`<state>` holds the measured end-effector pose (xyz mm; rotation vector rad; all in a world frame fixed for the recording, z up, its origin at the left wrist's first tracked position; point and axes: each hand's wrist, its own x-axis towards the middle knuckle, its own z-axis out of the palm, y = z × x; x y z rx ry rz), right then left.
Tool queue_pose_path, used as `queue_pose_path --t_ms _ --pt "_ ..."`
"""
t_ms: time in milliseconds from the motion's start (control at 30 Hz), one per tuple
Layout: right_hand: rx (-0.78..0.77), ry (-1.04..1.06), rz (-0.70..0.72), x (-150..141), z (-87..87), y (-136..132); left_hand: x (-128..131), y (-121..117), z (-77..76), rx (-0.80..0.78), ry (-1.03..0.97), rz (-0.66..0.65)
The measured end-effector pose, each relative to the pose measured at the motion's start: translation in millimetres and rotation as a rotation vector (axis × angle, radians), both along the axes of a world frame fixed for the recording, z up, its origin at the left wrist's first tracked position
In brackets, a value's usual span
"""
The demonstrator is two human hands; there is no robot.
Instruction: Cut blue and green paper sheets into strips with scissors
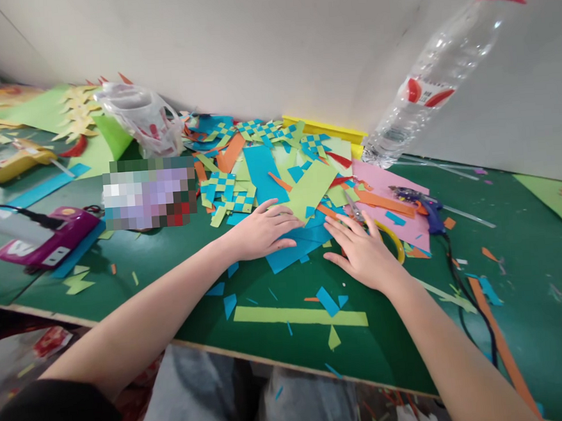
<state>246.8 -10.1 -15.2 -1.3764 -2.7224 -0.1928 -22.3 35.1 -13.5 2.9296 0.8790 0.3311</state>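
Note:
My left hand [269,229] lies palm down with its fingers stretched toward a light green paper sheet [312,190] and a blue paper sheet [288,253]. Across from it, my right hand [358,247] is spread flat, its fingertips near the blue sheet's right edge. Neither hand holds anything. Yellow-handled scissors [393,241] lie partly hidden beneath the right hand, their blades pointing up and left. A long light green paper strip [300,316] rests nearer the table's front edge, among small blue scraps. Beyond the left hand are woven blue-and-green paper pieces [226,192].
A large clear plastic bottle [426,91] stands at the back right. Nearby are a blue glue gun [434,216] and pink paper [395,193]. At left are a purple power strip [54,236], a yellow glue gun [17,159] and a plastic-wrapped cup [144,120]. Paper scraps litter the green table [368,352].

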Motion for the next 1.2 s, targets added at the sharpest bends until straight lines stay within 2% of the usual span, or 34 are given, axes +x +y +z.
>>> queue_pose_path --t_ms 233,433,767,1200 --pt "0.029 -0.013 -0.006 -0.6 -0.2 0.4 2.9 -3.4 4.5 -0.048 -0.076 -0.064" --pt "0.039 -0.035 -0.022 -0.7 -0.7 -0.1 1.5 -1.7 -1.6 0.001 -0.023 -0.043" --pt "0.055 -0.022 -0.065 1.6 -6.3 1.6 0.5 -1.9 -4.3 0.029 0.1 0.107" --pt "0.088 -0.032 -0.079 3.5 -10.0 2.2 0.5 -2.6 -5.2 0.068 0.073 0.182"
